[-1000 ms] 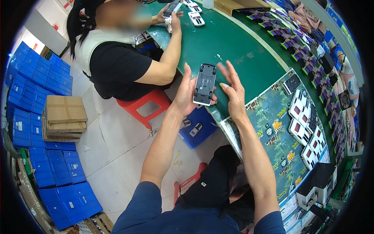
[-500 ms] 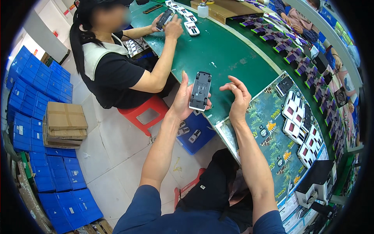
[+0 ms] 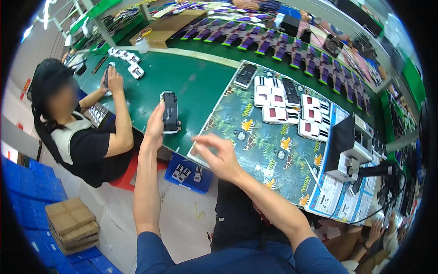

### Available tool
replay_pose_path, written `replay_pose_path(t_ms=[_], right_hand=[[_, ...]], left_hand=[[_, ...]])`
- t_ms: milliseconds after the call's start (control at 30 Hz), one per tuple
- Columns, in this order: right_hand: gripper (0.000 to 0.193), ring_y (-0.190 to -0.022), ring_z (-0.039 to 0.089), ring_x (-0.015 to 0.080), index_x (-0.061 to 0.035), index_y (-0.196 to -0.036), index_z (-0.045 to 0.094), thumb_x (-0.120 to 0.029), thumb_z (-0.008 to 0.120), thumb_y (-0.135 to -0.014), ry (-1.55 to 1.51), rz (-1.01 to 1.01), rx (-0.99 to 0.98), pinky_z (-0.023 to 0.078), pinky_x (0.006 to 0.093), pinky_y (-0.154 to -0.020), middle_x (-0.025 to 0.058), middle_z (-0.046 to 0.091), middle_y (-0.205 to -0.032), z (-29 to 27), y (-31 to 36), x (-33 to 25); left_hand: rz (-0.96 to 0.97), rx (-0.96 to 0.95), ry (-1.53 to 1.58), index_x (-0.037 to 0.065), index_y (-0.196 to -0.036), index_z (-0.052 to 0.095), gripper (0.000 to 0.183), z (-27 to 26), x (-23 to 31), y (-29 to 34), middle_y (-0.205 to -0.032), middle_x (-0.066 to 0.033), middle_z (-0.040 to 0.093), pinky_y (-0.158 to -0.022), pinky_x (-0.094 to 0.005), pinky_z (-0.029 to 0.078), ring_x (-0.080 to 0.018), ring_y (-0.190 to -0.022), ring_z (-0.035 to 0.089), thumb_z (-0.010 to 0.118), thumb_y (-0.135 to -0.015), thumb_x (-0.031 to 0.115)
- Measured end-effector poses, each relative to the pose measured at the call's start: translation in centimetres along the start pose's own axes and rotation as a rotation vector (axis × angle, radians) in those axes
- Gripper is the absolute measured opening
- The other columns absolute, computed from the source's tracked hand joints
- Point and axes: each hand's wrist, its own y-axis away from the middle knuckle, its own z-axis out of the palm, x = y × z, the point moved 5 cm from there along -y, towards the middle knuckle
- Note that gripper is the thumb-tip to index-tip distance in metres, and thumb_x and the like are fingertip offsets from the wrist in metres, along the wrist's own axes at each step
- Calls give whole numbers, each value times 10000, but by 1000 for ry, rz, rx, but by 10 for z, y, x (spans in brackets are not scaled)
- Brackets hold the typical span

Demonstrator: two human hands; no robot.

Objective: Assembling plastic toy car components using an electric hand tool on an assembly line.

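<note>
My left hand (image 3: 155,122) is closed around a toy car (image 3: 170,113), held upright with its black underside turned toward me. To the right of it, my right hand (image 3: 218,156) hangs over the table's near edge, fingers loosely bent and apart, with nothing visible in them. Several white toy cars (image 3: 276,96) with dark red windows stand grouped on a patterned mat (image 3: 255,150). Among them a black-bottomed car (image 3: 245,76) lies overturned at the mat's far left corner.
A co-worker (image 3: 86,137) on a red stool (image 3: 127,176) handles a car at the green table (image 3: 200,86). Below sits a blue bin (image 3: 203,182) with white cars. A conveyor (image 3: 269,45) carries purple-and-black pieces. A black-and-silver device (image 3: 344,155) stands right.
My view has swung to the right, bringing more of the mat and device into sight. The car stays in my left hand; my right hand remains free beside it.
</note>
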Motion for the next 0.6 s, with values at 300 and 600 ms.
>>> replay_pose_path(t_ms=[300,600], right_hand=[[170,-692,685,154,74,-1038,678,59,590,-893,170,-21,381,504,229,-550,141,673,-836,-129,182,-95],[144,-688,672,161,71,-999,673,33,578,-898,365,-36,955,528,263,-635,136,685,-839,-221,327,-160]], left_hand=[[640,219,-1384,119,-1253,619,522,140,12,-164,-1052,-236,660,-793,-522,515,-428,-973,636,562,-916,513],[607,-3,-1272,8,-1352,543,634,162,-15,-231,-1300,-259,589,-987,-424,453,-376,-1193,587,538,-946,496]])
